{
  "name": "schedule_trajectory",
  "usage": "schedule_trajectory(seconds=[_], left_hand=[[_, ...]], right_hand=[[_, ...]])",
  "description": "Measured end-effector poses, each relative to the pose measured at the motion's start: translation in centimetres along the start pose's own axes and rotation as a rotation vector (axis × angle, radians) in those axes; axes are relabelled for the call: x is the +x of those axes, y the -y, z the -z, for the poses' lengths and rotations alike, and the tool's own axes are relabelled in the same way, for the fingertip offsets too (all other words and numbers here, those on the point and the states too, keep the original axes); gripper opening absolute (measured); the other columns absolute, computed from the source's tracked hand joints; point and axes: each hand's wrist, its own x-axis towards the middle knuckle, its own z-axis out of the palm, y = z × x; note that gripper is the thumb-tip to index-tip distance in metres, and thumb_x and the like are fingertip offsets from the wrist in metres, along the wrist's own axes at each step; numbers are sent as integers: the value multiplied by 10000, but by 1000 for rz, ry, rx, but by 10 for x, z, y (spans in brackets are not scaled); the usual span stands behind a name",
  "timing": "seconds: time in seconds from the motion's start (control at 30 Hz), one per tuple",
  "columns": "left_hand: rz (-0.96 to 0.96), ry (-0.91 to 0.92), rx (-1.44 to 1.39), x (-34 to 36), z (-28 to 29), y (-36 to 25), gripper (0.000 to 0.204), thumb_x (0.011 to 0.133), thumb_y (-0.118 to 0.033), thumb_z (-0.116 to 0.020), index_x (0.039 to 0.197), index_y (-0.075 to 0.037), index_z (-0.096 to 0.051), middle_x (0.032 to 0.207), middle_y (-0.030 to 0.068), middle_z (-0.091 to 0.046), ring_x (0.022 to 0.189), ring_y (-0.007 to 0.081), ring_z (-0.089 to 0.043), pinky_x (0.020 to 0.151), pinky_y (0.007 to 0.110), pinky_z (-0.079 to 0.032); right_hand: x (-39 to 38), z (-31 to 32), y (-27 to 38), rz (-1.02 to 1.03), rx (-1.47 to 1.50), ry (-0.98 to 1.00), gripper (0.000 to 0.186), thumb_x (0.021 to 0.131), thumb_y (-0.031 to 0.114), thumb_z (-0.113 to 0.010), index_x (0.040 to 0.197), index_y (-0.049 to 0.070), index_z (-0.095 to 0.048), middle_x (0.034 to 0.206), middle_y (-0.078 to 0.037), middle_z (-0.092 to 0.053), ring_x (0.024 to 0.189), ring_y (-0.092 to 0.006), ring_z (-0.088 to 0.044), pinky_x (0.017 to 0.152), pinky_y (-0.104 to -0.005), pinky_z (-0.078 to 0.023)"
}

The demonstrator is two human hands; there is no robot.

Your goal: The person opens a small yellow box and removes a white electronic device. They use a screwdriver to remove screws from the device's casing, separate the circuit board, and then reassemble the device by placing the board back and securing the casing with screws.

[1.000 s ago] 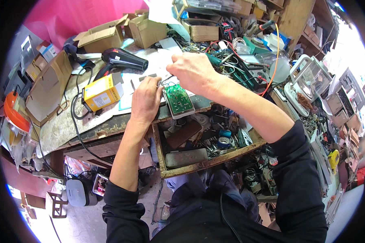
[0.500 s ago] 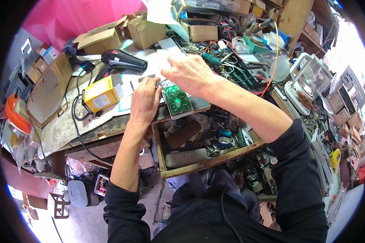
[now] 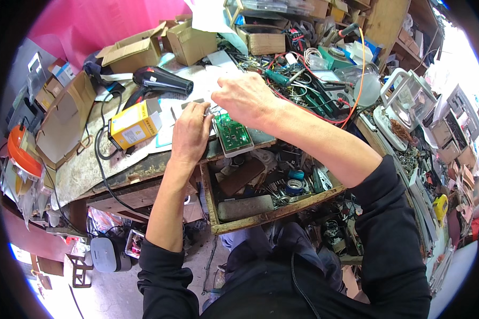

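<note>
A green circuit board (image 3: 234,134) in a white shallow casing rests at the front edge of the bench, reaching slightly over the drawer. My left hand (image 3: 190,133) is at the board's left side, its fingers closed around something small and pale that I cannot make out. Thin wires run near those fingertips at the board's far end. Over the far right of the board my right hand (image 3: 246,97) is curled into a closed grip. Whatever it holds is hidden behind the fist.
Left on the bench are a yellow box (image 3: 134,126) and a black hair dryer (image 3: 162,80). Below the board an open wooden drawer (image 3: 277,213) holds tape, tools and loose parts. Tools and cables (image 3: 308,87) crowd the right side. Cardboard boxes (image 3: 191,42) stand at the back.
My right hand has shifted very slightly left and down over the board. The left hand stays in the same place, still closed.
</note>
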Motion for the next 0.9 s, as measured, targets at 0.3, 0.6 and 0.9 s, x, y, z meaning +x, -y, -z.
schedule_trajectory(seconds=[0.3, 0.6, 0.9], left_hand=[[-6, 5, 3, 0, 0, 0, 269, 944, -100, -706, 1193, 1, -676, 1067, 188, -670, 981, 402, -676, 849, 479, -543], [-15, 0, 11, 0, -1, 3, 264, 939, -111, -709, 1178, -2, -685, 1069, 189, -670, 985, 408, -673, 845, 485, -539], [95, -25, -174, 1, -4, 13, 354, 883, -99, -772, 1214, 0, -697, 1018, 195, -712, 952, 381, -708, 841, 452, -555]], right_hand=[[-5, -17, -6, -146, 106, 36, 126, 844, 156, -704, 944, 117, -770, 944, -140, -723, 914, -345, -732, 753, -472, -589], [-4, -38, -4, -372, 489, 91, 199, 894, 218, -707, 967, 58, -800, 864, -208, -749, 863, -393, -735, 788, -464, -584], [-12, -26, -4, -463, 649, 119, 263, 902, 289, -719, 1039, 79, -798, 955, -177, -770, 942, -359, -739, 868, -471, -580]])
